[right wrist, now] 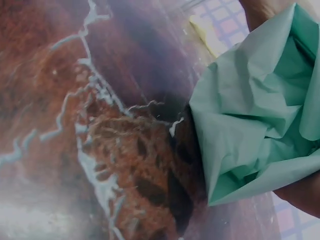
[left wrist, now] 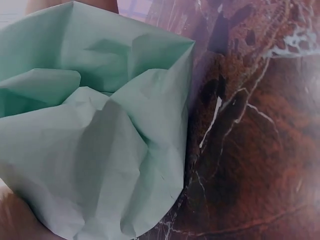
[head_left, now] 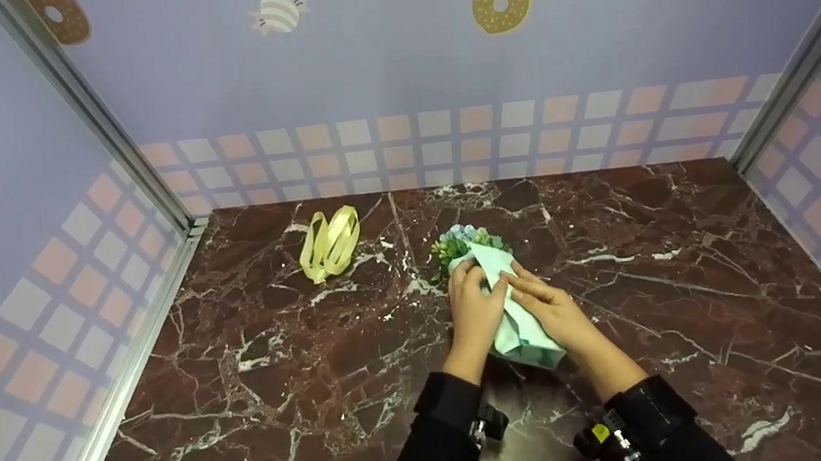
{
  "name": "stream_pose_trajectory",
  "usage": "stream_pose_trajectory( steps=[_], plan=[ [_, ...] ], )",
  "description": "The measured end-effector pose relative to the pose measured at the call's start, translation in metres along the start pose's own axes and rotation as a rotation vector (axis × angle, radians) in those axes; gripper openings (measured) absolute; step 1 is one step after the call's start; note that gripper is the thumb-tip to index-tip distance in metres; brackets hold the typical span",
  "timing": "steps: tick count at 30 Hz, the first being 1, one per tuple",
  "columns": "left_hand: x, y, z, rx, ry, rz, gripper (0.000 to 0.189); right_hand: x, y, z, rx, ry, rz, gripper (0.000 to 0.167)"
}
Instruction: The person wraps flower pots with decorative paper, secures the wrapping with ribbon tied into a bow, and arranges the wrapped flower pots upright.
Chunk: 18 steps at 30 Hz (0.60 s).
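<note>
A small bouquet lies near the middle of the table, its blue flowers and green leaves [head_left: 465, 236] showing at the far end. Mint green wrapping paper [head_left: 527, 334] is folded around it, with a pointed flap across the top. My left hand [head_left: 475, 314] grips the wrapped bouquet from the left, fingers bent over the paper's edge. From the right, my right hand [head_left: 552, 313] holds it, thumb and fingers on the paper. Both wrist views show the crumpled, open lower end of the paper [left wrist: 125, 155]; the stems are hidden.
A looped pale yellow ribbon [head_left: 333, 245] lies on the dark red marbled table [head_left: 305, 391], to the left of the bouquet. Small white scraps are scattered between them. Patterned purple panels [head_left: 394, 59] enclose the back and both sides.
</note>
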<state>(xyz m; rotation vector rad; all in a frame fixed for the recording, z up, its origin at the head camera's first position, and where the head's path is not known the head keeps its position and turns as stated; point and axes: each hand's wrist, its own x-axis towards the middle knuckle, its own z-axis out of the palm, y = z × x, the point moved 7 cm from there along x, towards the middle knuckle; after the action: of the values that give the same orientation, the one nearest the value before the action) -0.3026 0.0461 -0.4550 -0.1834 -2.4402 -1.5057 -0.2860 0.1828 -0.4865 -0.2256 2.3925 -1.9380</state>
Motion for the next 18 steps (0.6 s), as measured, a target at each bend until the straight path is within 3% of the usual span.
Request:
stream_pose_trajectory(
  steps=[6, 13, 18],
  plan=[
    [-0.002, -0.005, 0.0, -0.064, -0.015, -0.069, 0.02, -0.002, 0.006, 0.003, 0.005, -0.015, -0.02, 0.042],
    [-0.002, -0.009, -0.001, -0.238, 0.036, -0.215, 0.065, -0.004, 0.007, 0.003, 0.035, -0.005, -0.011, 0.044],
    [-0.008, -0.02, -0.001, -0.36, 0.098, -0.407, 0.089, -0.004, 0.008, -0.002, 0.019, 0.026, 0.016, 0.043]
  ],
)
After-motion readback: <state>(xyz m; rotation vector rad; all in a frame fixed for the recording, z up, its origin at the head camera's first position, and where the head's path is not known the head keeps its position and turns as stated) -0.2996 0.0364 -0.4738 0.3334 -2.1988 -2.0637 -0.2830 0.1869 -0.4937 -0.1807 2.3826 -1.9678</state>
